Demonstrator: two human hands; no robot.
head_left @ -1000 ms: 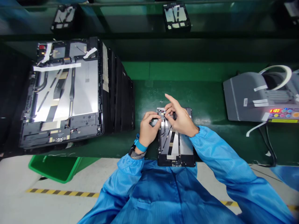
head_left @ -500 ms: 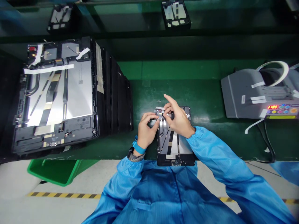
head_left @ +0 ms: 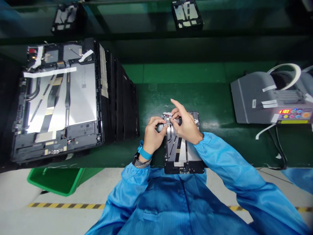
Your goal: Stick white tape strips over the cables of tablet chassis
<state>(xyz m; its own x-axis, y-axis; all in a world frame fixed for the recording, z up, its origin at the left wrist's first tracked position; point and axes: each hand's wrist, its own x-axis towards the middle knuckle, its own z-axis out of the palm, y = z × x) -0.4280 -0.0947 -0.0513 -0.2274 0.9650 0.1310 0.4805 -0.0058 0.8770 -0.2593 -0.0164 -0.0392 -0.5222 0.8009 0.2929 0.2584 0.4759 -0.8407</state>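
Observation:
An opened tablet (head_left: 174, 155), its inner plate and flat cables bare, lies at the front edge of the green bench. At its upper left corner my left hand (head_left: 154, 133) has thumb and index finger pinched close together; what lies between them is too small to make out. My right hand (head_left: 187, 127) reaches over the tablet's top part, thumb and a finger pinched by the same corner, index finger raised. Whatever the right fingertips hold cannot be made out. White tape (head_left: 167, 114) sits at the tablet's top left edge.
A tall stack of opened tablets (head_left: 83, 91) stands at the left. A grey tape dispenser (head_left: 256, 98) with a red display is at the right. A green bin (head_left: 55, 179) sits below the bench edge. More opened tablets (head_left: 187, 14) rest on the line behind.
My left fingertips have moved slightly right along the tablet's upper left corner. My right hand stays nearly in place. Tablets on the line at the back have shifted slightly right.

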